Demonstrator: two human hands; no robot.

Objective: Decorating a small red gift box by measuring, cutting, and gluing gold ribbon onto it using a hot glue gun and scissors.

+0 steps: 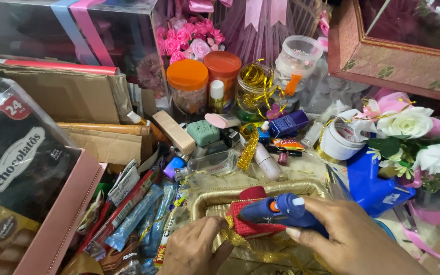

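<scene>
Head cam: jars (188, 81), bottles (207, 164), wrappers (128, 219) crowding hands (276, 239) w/ glue gun (276, 210).

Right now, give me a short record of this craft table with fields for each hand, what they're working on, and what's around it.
right hand: right hand grips a blue plastic glue gun, nozzle pointing left
left hand: left hand rests at a small red textured box; whether it grips the box cannot be told
work surface: shiny gold rectangular tray under the box
behind: two orange-lidded clear jars, pink fabric roses
left side: blue foil snack packets
right side: white artificial roses
</scene>
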